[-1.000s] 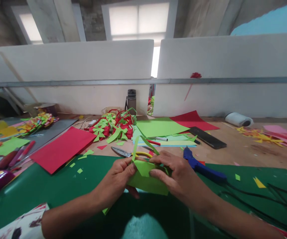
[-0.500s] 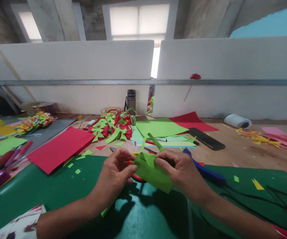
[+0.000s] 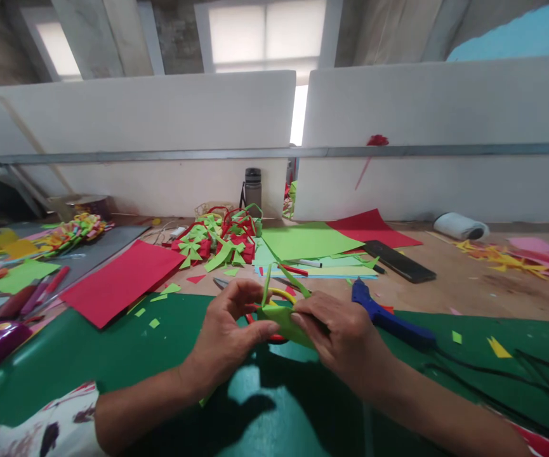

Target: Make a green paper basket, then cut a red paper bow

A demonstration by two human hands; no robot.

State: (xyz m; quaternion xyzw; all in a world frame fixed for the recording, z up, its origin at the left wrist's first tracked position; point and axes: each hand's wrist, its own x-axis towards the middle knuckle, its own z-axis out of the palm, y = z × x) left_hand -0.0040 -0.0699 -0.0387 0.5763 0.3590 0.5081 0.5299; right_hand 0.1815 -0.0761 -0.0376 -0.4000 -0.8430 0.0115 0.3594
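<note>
Low in the middle of the frame, the left hand (image 3: pixel 229 330) and the right hand (image 3: pixel 341 333) meet, fingertips of each pinched shut on a small folded piece of light-green paper (image 3: pixel 284 317) with two thin strips sticking up. It is held just above the dark green cutting mat (image 3: pixel 112 355). Yellow-and-red-handled scissors (image 3: pixel 281 294) lie just behind it, and a blue glue gun (image 3: pixel 379 314) lies to the right.

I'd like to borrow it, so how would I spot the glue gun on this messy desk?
Find the dark green mat at the desk's near edge. Just past the person's right hand lies the glue gun, the only blue tool there.
</note>
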